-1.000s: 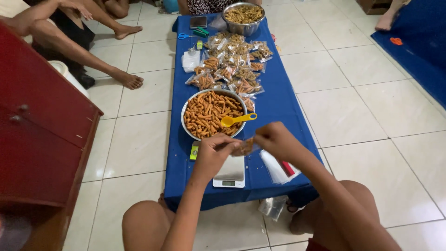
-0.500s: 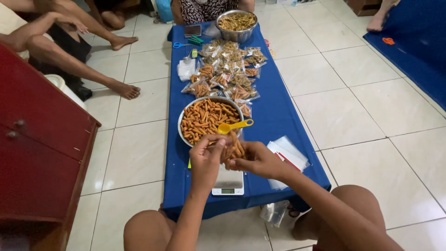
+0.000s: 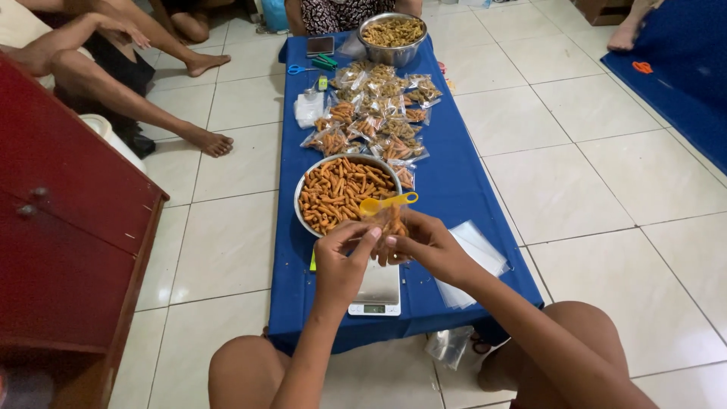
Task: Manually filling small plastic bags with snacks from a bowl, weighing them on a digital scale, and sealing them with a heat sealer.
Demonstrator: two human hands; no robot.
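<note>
My left hand (image 3: 342, 261) and my right hand (image 3: 425, 244) meet above a small white kitchen scale (image 3: 376, 294), both pinching a small clear bag of orange snack sticks (image 3: 390, 227). Just beyond the bag stands a metal bowl of the same orange sticks (image 3: 333, 195), with a yellow scoop (image 3: 386, 204) lying on its near right rim. The bowl and scale rest on a low table under a blue cloth (image 3: 454, 182).
Several filled snack bags (image 3: 375, 117) lie mid-table. A second metal bowl (image 3: 392, 34), scissors (image 3: 297, 70) and a phone (image 3: 319, 45) are at the far end. Empty clear bags (image 3: 473, 254) lie right of my hands. People sit at far left; a red cabinet (image 3: 68, 220) stands left.
My hands have come together on the small bag and lifted it slightly over the scale. The camera has shifted, so the table sits lower in view.
</note>
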